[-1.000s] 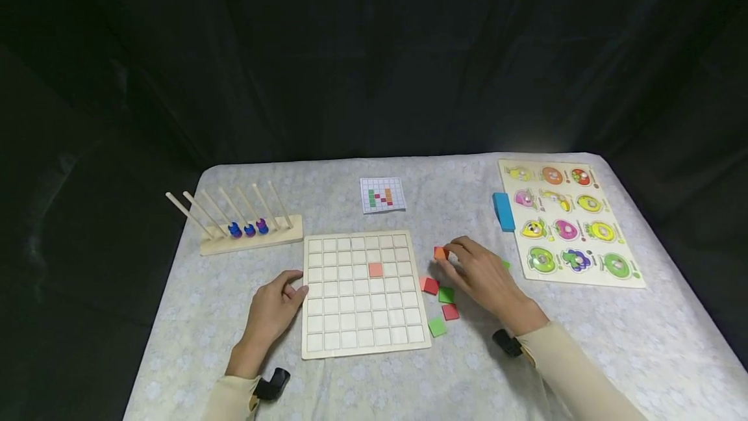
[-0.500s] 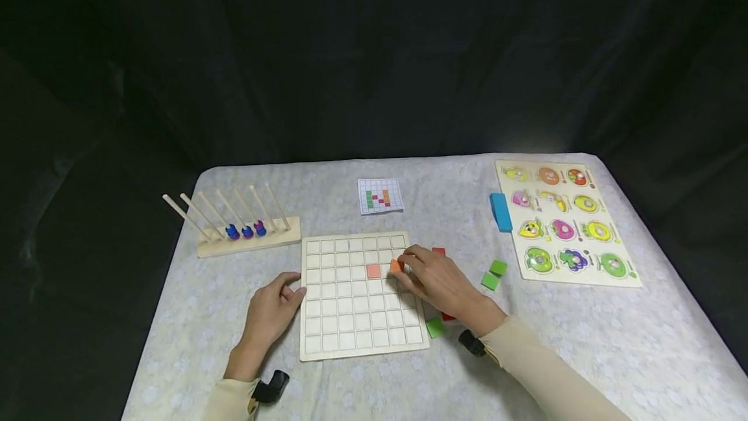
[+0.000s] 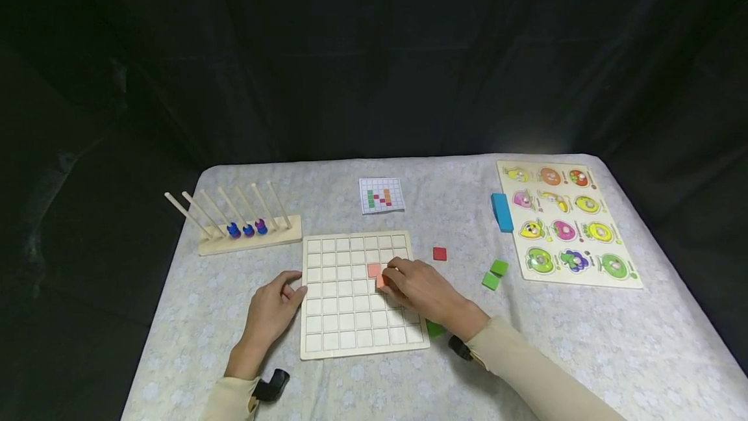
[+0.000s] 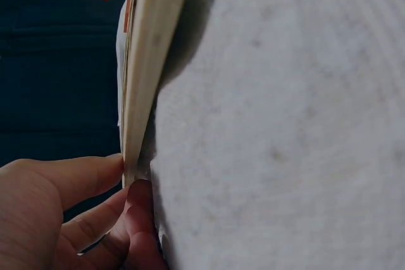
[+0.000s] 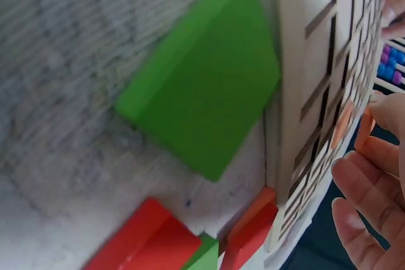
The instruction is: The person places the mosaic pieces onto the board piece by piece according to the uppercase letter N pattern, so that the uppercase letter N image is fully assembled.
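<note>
A wooden grid board (image 3: pixel 328 323) lies on the table, with one orange tile (image 3: pixel 374 270) set in a square right of its middle. My right hand (image 3: pixel 425 291) pinches a second orange tile (image 3: pixel 382 281) close over the board, just below and right of the first. The held tile (image 5: pixel 365 129) shows tilted between thumb and fingers in the right wrist view. My left hand (image 3: pixel 273 309) grips the board's left edge; in the left wrist view its thumb is on top of the edge (image 4: pixel 152 42) and its fingers are beneath.
Right of the board lie a red tile (image 3: pixel 439 254), two green tiles (image 3: pixel 491 280) and another green tile (image 5: pixel 209 80) at its edge. A patterned card (image 3: pixel 382 196) is behind. A peg stand (image 3: pixel 286 234) is left, a blue block (image 3: pixel 502 212) and fruit puzzle (image 3: pixel 565 214) right.
My right hand has carried the orange tile from the loose tiles on the right leftward over the board, then slightly nearer me. The left hand stays at the board's edge.
</note>
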Demonstrator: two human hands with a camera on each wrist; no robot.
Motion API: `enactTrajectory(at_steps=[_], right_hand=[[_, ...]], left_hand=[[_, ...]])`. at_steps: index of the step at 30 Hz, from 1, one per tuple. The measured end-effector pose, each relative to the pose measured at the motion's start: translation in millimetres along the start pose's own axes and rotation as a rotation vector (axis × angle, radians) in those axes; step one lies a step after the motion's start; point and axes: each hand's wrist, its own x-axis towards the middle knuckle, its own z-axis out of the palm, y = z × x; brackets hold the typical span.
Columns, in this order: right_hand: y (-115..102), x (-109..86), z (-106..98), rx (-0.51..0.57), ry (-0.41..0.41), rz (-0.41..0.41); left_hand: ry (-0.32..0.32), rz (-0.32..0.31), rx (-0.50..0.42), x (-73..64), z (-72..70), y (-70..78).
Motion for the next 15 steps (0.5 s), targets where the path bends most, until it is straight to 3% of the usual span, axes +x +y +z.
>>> enactTrajectory(at_steps=[9, 15], right_hand=[[-7, 4.7, 10, -0.117, -0.05, -0.054], [-9, 6.0, 11, -0.101, -0.052, -0.038]], left_hand=[[-0.011, -0.006, -0.004, -0.1, -0.5, 1.0], [-0.012, -0.012, -0.002, 0.3, -0.8, 1.1]])
